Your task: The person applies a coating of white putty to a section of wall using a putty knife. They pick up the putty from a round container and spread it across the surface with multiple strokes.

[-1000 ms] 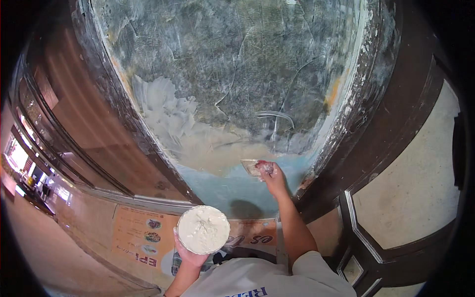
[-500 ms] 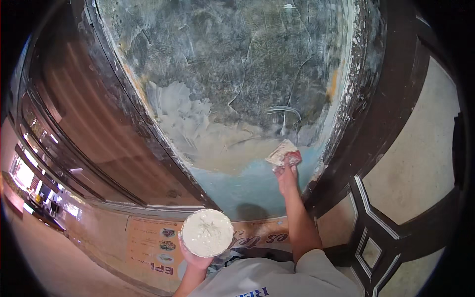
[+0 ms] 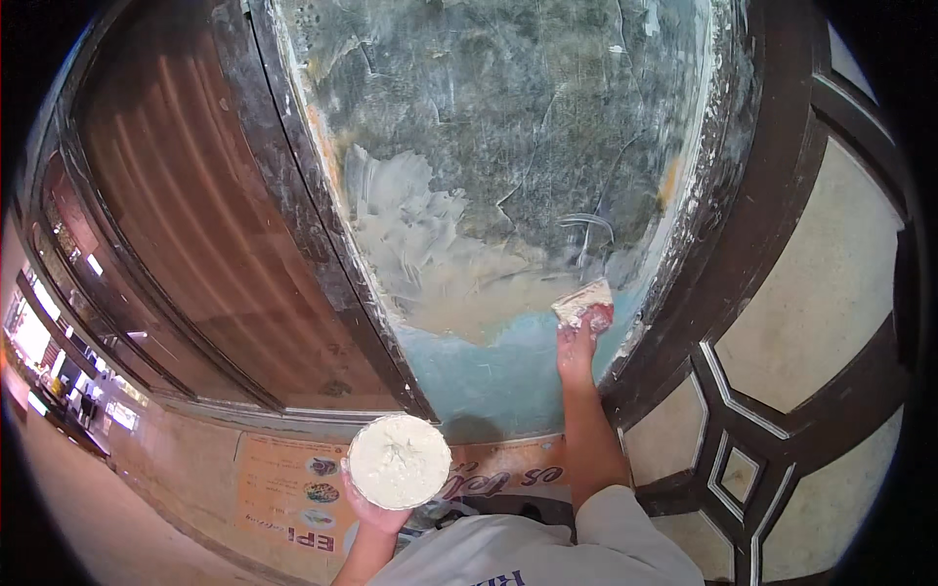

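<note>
The right hand closes around a scraper over the panel's lower right—near the chipped right border, with open surface leftward—while the left hand clasps a tub of putty, well apart below.

A round tub of pale paste is held up by the left hand. A paste-smeared scraper is gripped in the right hand before a partly coated wall, and an orange printed sheet is spread below.
</note>
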### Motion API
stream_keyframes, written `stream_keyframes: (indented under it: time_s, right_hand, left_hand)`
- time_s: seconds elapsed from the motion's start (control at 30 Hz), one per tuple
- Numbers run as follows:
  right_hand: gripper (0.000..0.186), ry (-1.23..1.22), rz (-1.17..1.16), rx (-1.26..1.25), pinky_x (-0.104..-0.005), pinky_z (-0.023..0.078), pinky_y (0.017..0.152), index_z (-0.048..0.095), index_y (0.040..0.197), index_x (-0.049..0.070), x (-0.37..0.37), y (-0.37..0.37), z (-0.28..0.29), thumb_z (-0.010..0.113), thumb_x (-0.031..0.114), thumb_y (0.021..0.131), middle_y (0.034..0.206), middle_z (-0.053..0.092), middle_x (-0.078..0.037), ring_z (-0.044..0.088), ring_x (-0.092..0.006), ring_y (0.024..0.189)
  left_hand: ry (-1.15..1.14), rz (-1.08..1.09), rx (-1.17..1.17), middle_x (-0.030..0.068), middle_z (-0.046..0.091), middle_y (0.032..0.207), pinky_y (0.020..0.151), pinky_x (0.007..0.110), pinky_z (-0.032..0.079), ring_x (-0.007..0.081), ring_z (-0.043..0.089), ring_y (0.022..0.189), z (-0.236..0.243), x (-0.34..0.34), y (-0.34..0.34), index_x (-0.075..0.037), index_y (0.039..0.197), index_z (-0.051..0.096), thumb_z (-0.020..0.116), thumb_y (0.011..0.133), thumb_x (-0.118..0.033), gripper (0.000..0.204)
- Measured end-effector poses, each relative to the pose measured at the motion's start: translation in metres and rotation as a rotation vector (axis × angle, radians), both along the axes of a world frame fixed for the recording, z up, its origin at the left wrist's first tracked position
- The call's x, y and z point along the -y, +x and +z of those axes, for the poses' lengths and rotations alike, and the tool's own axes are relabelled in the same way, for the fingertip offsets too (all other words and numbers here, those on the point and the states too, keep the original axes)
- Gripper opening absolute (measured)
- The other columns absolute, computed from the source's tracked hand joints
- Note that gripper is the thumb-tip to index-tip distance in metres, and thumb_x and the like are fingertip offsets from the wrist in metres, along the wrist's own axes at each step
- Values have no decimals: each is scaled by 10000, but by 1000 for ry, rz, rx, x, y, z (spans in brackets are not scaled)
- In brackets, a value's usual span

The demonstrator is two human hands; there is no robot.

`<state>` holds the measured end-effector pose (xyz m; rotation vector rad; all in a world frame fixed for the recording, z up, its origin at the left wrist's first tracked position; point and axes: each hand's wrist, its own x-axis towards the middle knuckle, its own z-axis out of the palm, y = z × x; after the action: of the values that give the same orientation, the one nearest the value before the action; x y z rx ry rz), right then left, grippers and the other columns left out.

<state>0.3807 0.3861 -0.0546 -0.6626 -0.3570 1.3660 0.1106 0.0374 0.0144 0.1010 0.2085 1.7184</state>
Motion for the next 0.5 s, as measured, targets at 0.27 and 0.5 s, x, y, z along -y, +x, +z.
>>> stream_keyframes:
  time_s: [0.27,0.5]
  right_hand:
    - [345,288,196,146,-264,468,634,514,1310,105,89,-58,62,623,204,998,1081,634,26,589,-88,854]
    - [294,513,600,779,-254,484,795,565,1175,43,143,-80,158,692,102,917,1041,637,-2,586,-82,943]
  left_hand:
    - [34,-8,-126,112,330,1598,1168,596,277,378,338,1445,2,1,-25,-170,1535,368,402,938,-647,765]
    - [47,-66,-48,113,353,1585,1161,594,291,379,352,1437,7,-13,-40,-162,1526,379,393,954,-638,745]
